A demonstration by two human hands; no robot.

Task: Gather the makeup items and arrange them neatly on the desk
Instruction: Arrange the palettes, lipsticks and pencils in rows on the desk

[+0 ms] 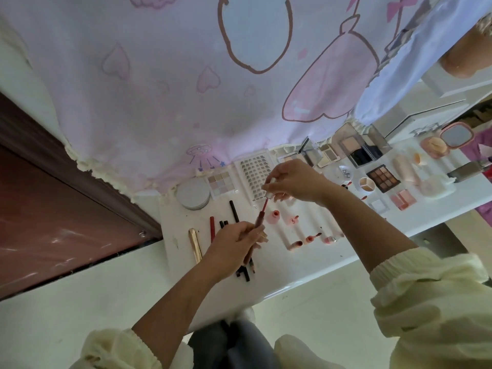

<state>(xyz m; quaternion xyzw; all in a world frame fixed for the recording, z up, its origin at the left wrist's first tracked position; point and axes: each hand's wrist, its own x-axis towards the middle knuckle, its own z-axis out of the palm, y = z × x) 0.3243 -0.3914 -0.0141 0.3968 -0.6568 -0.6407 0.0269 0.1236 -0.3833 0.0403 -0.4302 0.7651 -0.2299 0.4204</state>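
Observation:
My left hand (234,247) grips a dark red lip gloss tube (258,219) above the white desk (306,265). My right hand (292,181) pinches the tube's white cap (269,194), with the red applicator wand (265,205) partly out of the tube. Below my hands lie dark pencils (234,210), a red pencil (212,226) and a gold tweezer (195,245). Small pink lip tints (275,216) and several tubes (310,238) lie to the right. A lash tray (253,173), a pale palette (221,182) and a round compact (193,193) sit at the back.
Further right stand a brown eyeshadow palette (382,177), a blush palette (403,199), open powder compacts (356,147) and a pink mirror compact (456,135). A pink patterned curtain (186,89) hangs behind the desk. A dark brown frame (66,187) lies left.

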